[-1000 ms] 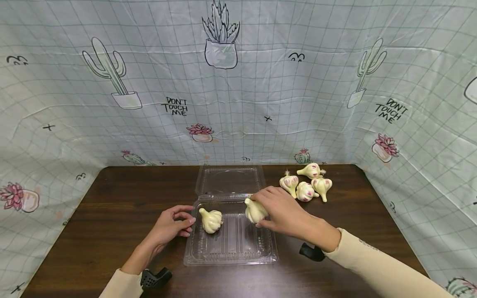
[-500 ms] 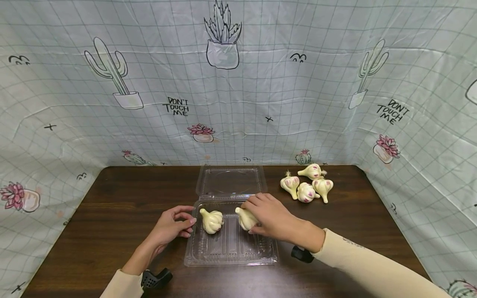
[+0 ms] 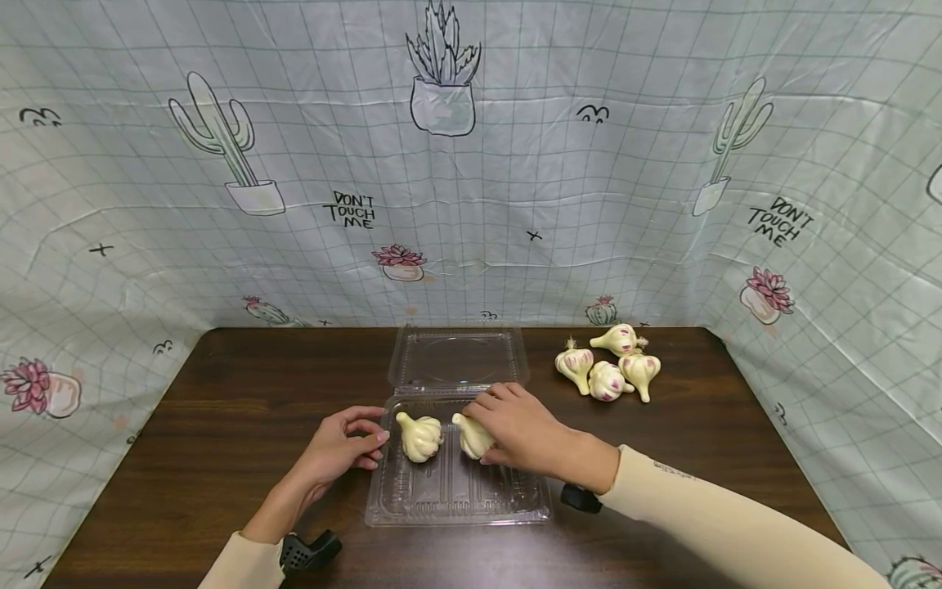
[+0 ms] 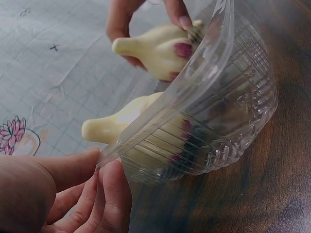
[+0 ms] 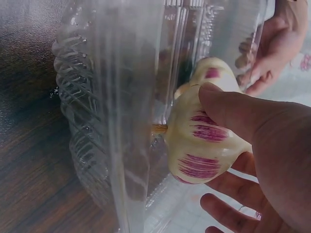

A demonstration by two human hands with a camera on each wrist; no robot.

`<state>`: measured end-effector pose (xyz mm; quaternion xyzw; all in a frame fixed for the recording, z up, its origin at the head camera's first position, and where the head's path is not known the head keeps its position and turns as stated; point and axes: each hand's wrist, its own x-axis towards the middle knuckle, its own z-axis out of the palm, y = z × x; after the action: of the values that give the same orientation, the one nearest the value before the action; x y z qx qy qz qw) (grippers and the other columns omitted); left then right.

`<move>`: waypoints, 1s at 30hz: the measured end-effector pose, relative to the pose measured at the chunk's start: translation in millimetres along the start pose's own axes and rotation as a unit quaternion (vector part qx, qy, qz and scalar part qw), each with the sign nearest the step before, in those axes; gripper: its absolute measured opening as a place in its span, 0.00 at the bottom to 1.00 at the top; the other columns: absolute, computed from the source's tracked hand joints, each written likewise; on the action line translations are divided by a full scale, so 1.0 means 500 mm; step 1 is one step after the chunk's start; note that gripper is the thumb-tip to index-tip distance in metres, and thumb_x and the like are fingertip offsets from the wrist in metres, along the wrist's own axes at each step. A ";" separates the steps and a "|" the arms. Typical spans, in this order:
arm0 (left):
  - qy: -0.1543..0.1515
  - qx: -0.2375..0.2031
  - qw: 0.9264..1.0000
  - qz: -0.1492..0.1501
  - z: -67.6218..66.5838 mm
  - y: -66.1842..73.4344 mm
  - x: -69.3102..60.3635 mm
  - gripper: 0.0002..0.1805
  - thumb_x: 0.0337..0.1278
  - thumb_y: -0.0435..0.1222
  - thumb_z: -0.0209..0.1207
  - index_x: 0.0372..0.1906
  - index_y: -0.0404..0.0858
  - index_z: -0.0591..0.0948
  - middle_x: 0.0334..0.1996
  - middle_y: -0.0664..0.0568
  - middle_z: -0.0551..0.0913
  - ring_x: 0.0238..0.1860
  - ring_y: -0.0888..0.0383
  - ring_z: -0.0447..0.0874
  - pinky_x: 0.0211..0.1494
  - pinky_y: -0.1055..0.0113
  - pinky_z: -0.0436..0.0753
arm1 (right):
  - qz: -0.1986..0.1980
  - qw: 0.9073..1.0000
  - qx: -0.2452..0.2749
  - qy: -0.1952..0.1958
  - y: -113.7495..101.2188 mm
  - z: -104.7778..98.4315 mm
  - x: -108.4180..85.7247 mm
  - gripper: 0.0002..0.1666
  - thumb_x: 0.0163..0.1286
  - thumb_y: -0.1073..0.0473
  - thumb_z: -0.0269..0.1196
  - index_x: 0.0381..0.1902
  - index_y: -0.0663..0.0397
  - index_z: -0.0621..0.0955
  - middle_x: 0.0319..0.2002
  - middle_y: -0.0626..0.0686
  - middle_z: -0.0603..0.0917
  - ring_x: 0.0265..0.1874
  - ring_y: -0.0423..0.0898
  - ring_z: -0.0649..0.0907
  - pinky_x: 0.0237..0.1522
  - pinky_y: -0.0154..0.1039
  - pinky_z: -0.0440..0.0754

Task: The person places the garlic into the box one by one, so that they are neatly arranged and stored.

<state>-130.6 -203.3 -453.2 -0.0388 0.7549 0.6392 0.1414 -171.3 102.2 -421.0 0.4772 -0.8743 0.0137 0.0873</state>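
Observation:
A clear plastic clamshell box (image 3: 456,514) lies with its lid folded back on the table. My left hand (image 3: 338,446) pinches the box's left rim between thumb and fingers, as the left wrist view shows. One garlic bulb (image 3: 421,439) sits inside at the left, its stem pointing up and left. My right hand (image 3: 521,429) grips a second garlic bulb (image 5: 204,138) with purple streaks, thumb on one side and fingers on the other. It is over the box's inside, just right of the first bulb. Whether it touches the box floor I cannot tell.
Several more garlic bulbs (image 3: 607,381) lie in a cluster at the back right of the dark wooden table (image 3: 280,368). The clear lid (image 3: 458,360) lies behind the box. A printed cloth (image 3: 471,204) hangs round the back and sides.
My right hand has moved left and slightly nearer with its garlic bulb, bringing it closer to the first one. The left hand has stayed at the box's rim.

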 end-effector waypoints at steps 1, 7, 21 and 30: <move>0.000 0.000 1.000 0.000 0.000 0.000 0.000 0.27 0.73 0.26 0.62 0.72 0.22 0.70 0.43 0.47 0.84 0.31 0.58 0.85 0.34 0.67 0.89 | 0.000 1.000 -0.001 -0.001 0.000 0.000 0.001 0.38 0.57 0.45 0.83 0.60 0.53 0.82 0.53 0.50 0.86 0.55 0.52 0.82 0.61 0.49 0.80; 0.001 0.000 1.000 -0.001 0.000 -0.001 0.001 0.27 0.73 0.26 0.62 0.72 0.22 0.70 0.42 0.47 0.84 0.31 0.57 0.85 0.34 0.67 0.89 | 0.000 1.000 -0.009 -0.008 -0.002 0.004 0.007 0.38 0.57 0.42 0.82 0.61 0.52 0.82 0.53 0.49 0.86 0.56 0.52 0.81 0.62 0.49 0.80; 0.000 -0.002 1.000 0.003 0.001 -0.003 0.002 0.27 0.73 0.26 0.62 0.71 0.21 0.70 0.42 0.47 0.84 0.31 0.57 0.85 0.34 0.67 0.89 | -0.020 0.998 -0.052 -0.015 -0.011 0.026 0.022 0.39 0.58 0.37 0.80 0.60 0.50 0.82 0.51 0.47 0.87 0.57 0.51 0.81 0.66 0.47 0.78; 0.003 -0.003 1.000 -0.001 0.002 -0.006 0.004 0.27 0.73 0.25 0.62 0.72 0.22 0.70 0.42 0.47 0.84 0.30 0.58 0.85 0.33 0.67 0.89 | -0.026 0.996 -0.084 0.000 -0.011 0.035 0.023 0.38 0.59 0.36 0.79 0.59 0.50 0.81 0.51 0.48 0.86 0.57 0.52 0.81 0.66 0.47 0.78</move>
<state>-131.8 -202.7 -456.5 -0.0416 0.7532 0.6414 0.1395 -175.3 87.9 -436.6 0.4910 -0.8596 -0.0622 0.1273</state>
